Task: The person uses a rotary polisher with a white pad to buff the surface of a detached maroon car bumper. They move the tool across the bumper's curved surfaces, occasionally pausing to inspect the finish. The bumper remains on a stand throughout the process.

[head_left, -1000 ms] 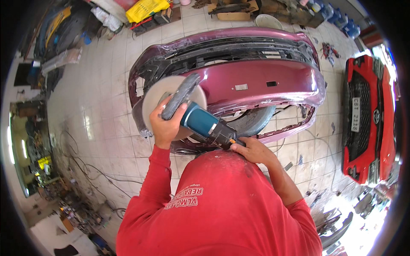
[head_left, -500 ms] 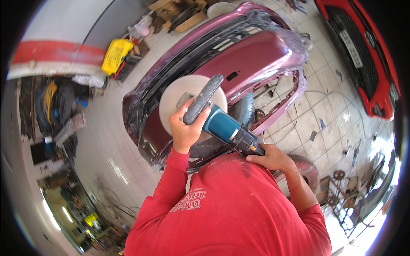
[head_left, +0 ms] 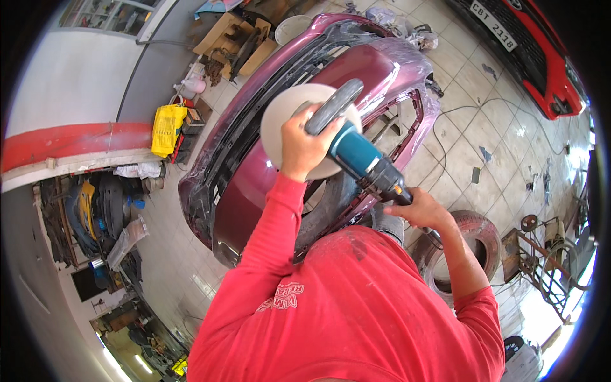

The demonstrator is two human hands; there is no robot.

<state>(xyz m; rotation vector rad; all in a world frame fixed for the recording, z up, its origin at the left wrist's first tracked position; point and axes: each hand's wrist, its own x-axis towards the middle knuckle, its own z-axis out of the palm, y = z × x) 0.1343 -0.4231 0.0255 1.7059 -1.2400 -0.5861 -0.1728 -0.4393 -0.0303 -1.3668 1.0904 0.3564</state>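
A teal and black power polisher (head_left: 355, 149) stretches across the middle, its wide, pale round pad (head_left: 279, 121) over a maroon car bumper (head_left: 245, 210). My left hand (head_left: 303, 146) is wrapped round the grey loop handle (head_left: 340, 102) above the pad. At the rear of the body, my right hand (head_left: 420, 209) grips the black end of the polisher. The pad hides part of the bumper, so I cannot tell whether it touches the surface. Clear plastic film covers stretches of the bumper's edges.
A dark tyre (head_left: 328, 207) lies under the bumper, and another tyre (head_left: 477, 232) is to my right. A cable (head_left: 474, 107) runs over the tiled floor. A red car (head_left: 541, 79) stands far right. Yellow bag (head_left: 167, 130) and cardboard box (head_left: 213, 35) sit far left.
The polisher has moved right and slightly away from me along the bumper, with both hands still on it. My view has shifted, showing more of the left wall and the right tyre.
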